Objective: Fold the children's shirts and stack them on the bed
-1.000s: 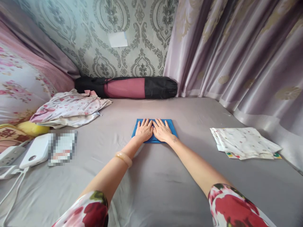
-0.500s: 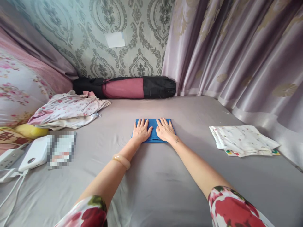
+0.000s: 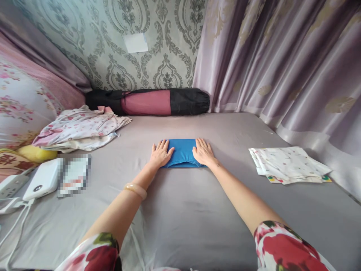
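Observation:
A folded blue cloth (image 3: 182,150) lies flat on the grey bed sheet (image 3: 183,210), straight ahead of me. Its near edge shows a slightly lifted, curved fold. My left hand (image 3: 161,153) rests palm down over the cloth's left side, fingers stretched and pointing away. Over the right side lies my right hand (image 3: 203,151), also flat with fingers extended and thumb toward the middle. Both hands touch the cloth, and its centre shows between them. A pale bangle (image 3: 135,191) circles my left forearm.
Folded white printed cloth (image 3: 290,163) lies at the right. Crumpled printed clothing (image 3: 81,126) is at the left, near a white power bank (image 3: 43,178) with cables and a power strip (image 3: 12,185). A long black and pink bag (image 3: 146,102) lies along the wall.
My hands have slid apart, from the middle of the blue cloth outward to its two sides. More of the cloth shows between them.

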### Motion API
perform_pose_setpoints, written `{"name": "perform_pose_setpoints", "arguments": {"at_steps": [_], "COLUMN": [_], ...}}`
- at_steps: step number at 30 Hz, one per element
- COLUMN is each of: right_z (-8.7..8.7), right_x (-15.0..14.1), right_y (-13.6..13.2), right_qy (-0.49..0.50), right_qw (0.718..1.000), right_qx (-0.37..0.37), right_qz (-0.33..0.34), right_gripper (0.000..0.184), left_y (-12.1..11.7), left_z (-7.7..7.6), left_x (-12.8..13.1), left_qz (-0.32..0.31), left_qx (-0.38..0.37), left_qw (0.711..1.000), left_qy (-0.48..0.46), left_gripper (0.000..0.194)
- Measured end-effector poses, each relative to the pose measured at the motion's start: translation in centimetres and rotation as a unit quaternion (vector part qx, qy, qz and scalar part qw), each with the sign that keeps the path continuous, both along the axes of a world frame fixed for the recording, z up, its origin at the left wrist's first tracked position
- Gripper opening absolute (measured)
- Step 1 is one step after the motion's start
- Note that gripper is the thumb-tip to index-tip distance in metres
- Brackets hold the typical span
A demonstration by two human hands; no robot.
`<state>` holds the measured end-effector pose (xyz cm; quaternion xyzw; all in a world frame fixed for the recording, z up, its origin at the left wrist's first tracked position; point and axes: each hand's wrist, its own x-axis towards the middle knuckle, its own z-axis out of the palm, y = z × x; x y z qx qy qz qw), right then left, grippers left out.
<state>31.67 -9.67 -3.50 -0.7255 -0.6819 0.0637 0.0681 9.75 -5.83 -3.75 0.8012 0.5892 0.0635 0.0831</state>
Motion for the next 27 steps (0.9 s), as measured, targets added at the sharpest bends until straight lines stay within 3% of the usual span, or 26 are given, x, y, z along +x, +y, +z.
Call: {"name": "perform_pose_setpoints", "arguments": {"at_steps": [6,11,18,23,27], "right_z": [1.2,1.1,0.4,0.3,1.2], "right_x": [-0.3,-1.9,-3.1,-2.9,-0.9], "right_y": [-0.4,-2.4,-3.7,-3.4,-1.8], "right_qy": [0.000,-0.027,-0.027,0.007,0.123], "right_qw": [1.000,0.998,0.997,0.998,0.992], "right_qx": [-0.014,0.047,0.061,0.051,0.009], "right_qz": [0.001,0.025,0.032,0.031,0.021], "right_gripper": [0.063,0.066,0.063,0.063,0.061], "left_y": [-0.3,-2.6,-4.1,-3.8,-2.5], "left_z": [1.3,1.2,-0.3,0.3,1.5], "left_x": [0.5,2.1,2.8,2.7,1.6], "left_qz": [-0.012,-0.022,-0.031,-0.029,0.007], "left_qx": [0.023,0.085,0.066,0.030,-0.010], "left_qw": [0.999,0.995,0.996,0.999,0.999], "left_qy": [0.038,0.049,0.045,0.024,-0.053], "left_gripper": [0.064,0.072,0.073,0.072,0.067]}}
